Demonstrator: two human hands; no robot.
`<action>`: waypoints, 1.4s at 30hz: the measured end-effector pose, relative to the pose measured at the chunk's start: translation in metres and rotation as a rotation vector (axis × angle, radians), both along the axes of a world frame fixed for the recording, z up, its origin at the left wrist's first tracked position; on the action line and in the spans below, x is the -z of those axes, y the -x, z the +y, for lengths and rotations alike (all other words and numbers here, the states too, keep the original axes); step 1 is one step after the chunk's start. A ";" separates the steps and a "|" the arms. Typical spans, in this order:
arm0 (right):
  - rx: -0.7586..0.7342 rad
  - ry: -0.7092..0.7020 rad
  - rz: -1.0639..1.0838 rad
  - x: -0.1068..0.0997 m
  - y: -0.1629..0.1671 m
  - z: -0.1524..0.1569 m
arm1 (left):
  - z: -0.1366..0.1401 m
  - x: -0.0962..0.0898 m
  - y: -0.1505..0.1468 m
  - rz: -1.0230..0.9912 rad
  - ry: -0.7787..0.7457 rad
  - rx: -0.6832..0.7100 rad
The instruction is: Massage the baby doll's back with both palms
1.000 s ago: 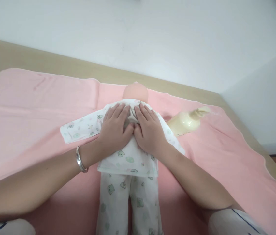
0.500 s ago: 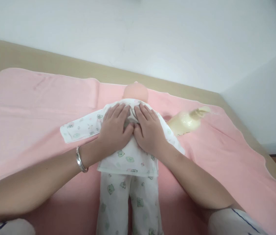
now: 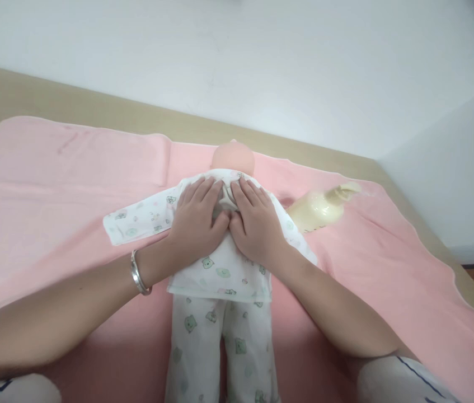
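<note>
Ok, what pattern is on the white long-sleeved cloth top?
The white long-sleeved cloth top bears small scattered motifs, mostly greenish, best seen in the head view.

On the left wrist (image 3: pixel 155 264) there is a silver bangle (image 3: pixel 136 275), narrow, shiny and rounded; the left sleeve (image 3: pixel 31 389) and the right sleeve (image 3: pixel 392 380) are white, each with a thin dark-blue line; the left hand (image 3: pixel 197 224) and the right hand (image 3: pixel 257 226) are bare.

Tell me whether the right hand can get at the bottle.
Probably yes: the right hand rests on the shirt, the bottle lies just past the sleeve, and nothing covers its pump.
</note>
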State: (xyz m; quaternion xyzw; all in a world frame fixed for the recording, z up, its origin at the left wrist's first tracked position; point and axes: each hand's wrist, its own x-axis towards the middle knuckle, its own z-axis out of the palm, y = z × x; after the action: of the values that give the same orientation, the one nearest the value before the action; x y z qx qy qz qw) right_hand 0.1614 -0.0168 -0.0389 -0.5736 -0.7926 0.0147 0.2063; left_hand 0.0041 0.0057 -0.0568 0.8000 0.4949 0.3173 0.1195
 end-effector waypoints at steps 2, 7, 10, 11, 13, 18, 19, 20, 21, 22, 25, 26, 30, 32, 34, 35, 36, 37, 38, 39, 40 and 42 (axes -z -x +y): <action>0.000 -0.001 -0.002 0.000 0.000 0.000 | 0.000 0.002 0.001 -0.004 -0.025 0.000; -0.019 0.009 0.001 0.000 -0.001 0.002 | 0.000 0.006 0.003 -0.012 -0.256 0.039; -0.057 0.016 -0.001 -0.001 -0.004 0.005 | 0.001 0.007 0.004 -0.026 -0.374 0.062; -0.069 0.018 -0.004 -0.001 -0.005 0.006 | 0.001 0.007 0.003 -0.035 -0.387 0.064; -0.082 0.020 -0.011 -0.002 -0.007 0.007 | 0.001 0.007 0.003 -0.056 -0.383 0.061; -0.071 0.017 -0.040 -0.004 -0.006 0.007 | 0.001 0.005 0.002 -0.062 -0.309 0.048; -0.068 0.015 -0.048 -0.005 -0.006 0.007 | 0.000 0.005 0.002 -0.061 -0.290 0.048; -0.065 0.013 -0.057 -0.005 -0.006 0.006 | 0.000 0.004 0.002 -0.059 -0.269 0.049; -0.064 0.010 -0.066 -0.006 -0.005 0.006 | 0.000 0.004 0.002 -0.058 -0.248 0.050; -0.062 0.007 -0.074 -0.006 -0.005 0.005 | 0.000 0.004 0.002 -0.056 -0.227 0.050; -0.050 -0.001 -0.098 -0.009 -0.003 0.002 | 0.000 0.003 0.002 -0.054 -0.172 0.047; -0.043 -0.004 -0.108 -0.010 -0.003 0.001 | 0.001 0.002 0.002 -0.052 -0.155 0.046; -0.017 -0.022 -0.146 -0.013 -0.001 -0.004 | 0.000 0.000 0.002 -0.030 -0.092 0.052; -0.010 -0.034 -0.155 -0.014 -0.001 -0.005 | 0.000 -0.001 0.002 -0.017 -0.067 0.053; -0.006 -0.046 -0.157 -0.013 0.000 -0.006 | 0.000 -0.001 0.002 -0.013 -0.056 0.050; -0.005 -0.051 -0.156 -0.013 0.000 -0.006 | 0.000 -0.002 0.002 -0.016 -0.053 0.050; -0.005 -0.054 -0.152 -0.012 0.000 -0.006 | 0.000 -0.001 0.002 -0.019 -0.054 0.050; -0.006 -0.057 -0.146 -0.012 0.000 -0.006 | 0.000 -0.001 0.002 -0.022 -0.055 0.049; -0.007 -0.059 -0.138 -0.011 0.000 -0.006 | 0.000 -0.001 0.002 -0.024 -0.058 0.049; -0.007 -0.061 -0.130 -0.011 0.000 -0.005 | 0.000 -0.001 0.002 -0.024 -0.059 0.050; -0.006 -0.062 -0.123 -0.010 0.000 -0.005 | 0.000 -0.001 0.002 -0.025 -0.062 0.051; -0.002 -0.058 -0.111 -0.009 0.000 -0.004 | 0.001 0.000 0.002 -0.028 -0.066 0.052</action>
State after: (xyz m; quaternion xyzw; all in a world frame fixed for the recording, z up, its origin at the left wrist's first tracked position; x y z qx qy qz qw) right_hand 0.1615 -0.0211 -0.0300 -0.5665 -0.8035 -0.0398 0.1785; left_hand 0.0022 0.0063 -0.0563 0.8115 0.4616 0.3415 0.1083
